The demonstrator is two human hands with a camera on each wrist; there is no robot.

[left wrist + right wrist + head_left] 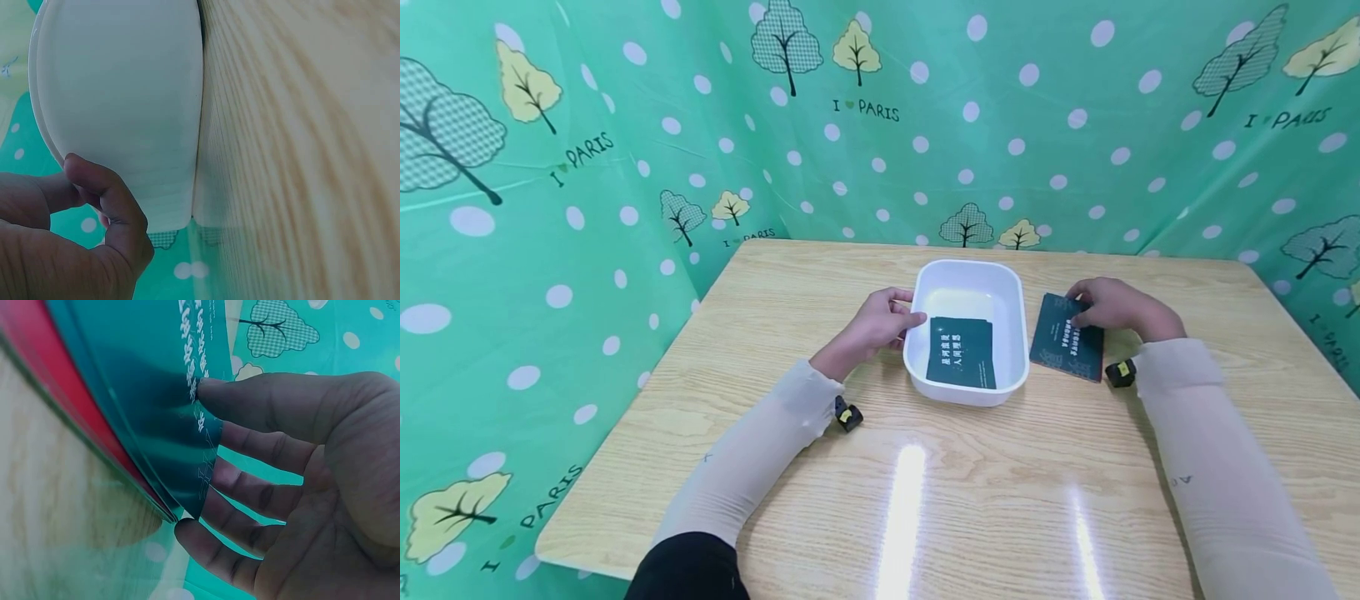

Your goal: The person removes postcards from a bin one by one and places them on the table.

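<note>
A white plastic basin [968, 398] stands on the table with a dark green booklet [961, 353] lying in its near part. My left hand [883, 321] holds the basin's left rim, thumb at the top edge and fingers along the outer wall. In the left wrist view the left hand [94, 231] is bent at that rim. Right of the basin lies a small stack of dark green booklets [1060, 342] with white lettering. My right hand [1112, 307] pinches the top booklet [150, 381] by its far right edge, thumb on the cover. A red layer [81, 381] shows beneath it.
The wooden table [760, 325] carries the basin and booklets. A green curtain [865, 158] with white dots and printed trees hangs behind and to the left. Small black wrist devices sit below the left cuff [847, 414] and beside the right cuff [1165, 367].
</note>
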